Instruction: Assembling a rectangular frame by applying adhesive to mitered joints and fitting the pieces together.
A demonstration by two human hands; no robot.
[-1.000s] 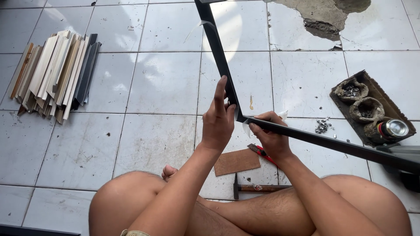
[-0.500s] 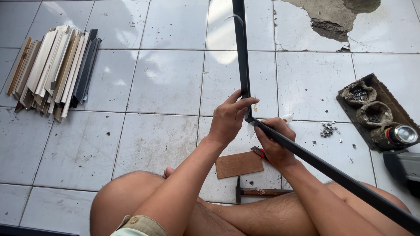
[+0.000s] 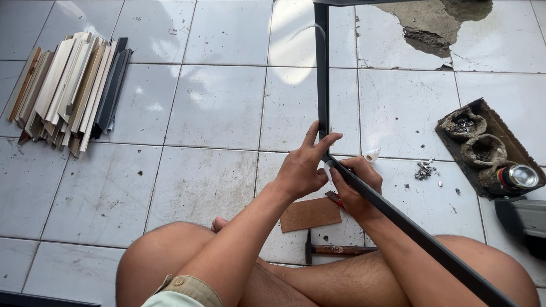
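Observation:
I sit cross-legged on a tiled floor with a black picture frame [image 3: 322,74] held up in front of me. One bar rises to the top edge, the other [image 3: 421,236] slants down across my right thigh. My left hand [image 3: 301,167] pinches the frame's corner from the left, fingers on the upright bar. My right hand [image 3: 355,187] grips the slanted bar just below the corner and also holds a small red-handled tool [image 3: 334,198]. A hammer [image 3: 333,249] and a brown board piece [image 3: 310,214] lie on the floor under my hands.
A stack of wooden and dark moulding strips [image 3: 68,91] lies at the far left. A dark tray [image 3: 489,145] with small bowls of metal bits and a can sits at the right, loose staples [image 3: 424,169] beside it. Broken floor patch [image 3: 435,25] at top right.
The frame has swung clockwise: the upright bar now stands nearly vertical and the other bar slants more steeply over my right thigh. Both hands stayed at the corner.

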